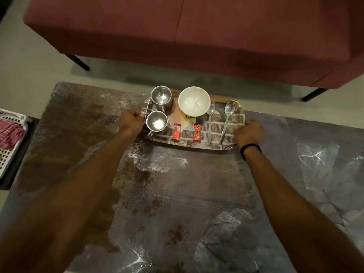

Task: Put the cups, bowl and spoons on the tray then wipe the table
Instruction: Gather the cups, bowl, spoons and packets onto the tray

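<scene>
A brick-patterned tray sits at the far side of the dark stone-look table. On it stand two steel cups at the left, a white bowl in the middle and two spoons at the right. Two red sachets and a paper scrap also lie on the tray. My left hand grips the tray's left edge. My right hand, with a black wristband, grips the right edge.
A dark red sofa on black legs stands just beyond the table. A white plastic basket holding a red striped cloth sits at the left. The tabletop carries white streaks and brown stains.
</scene>
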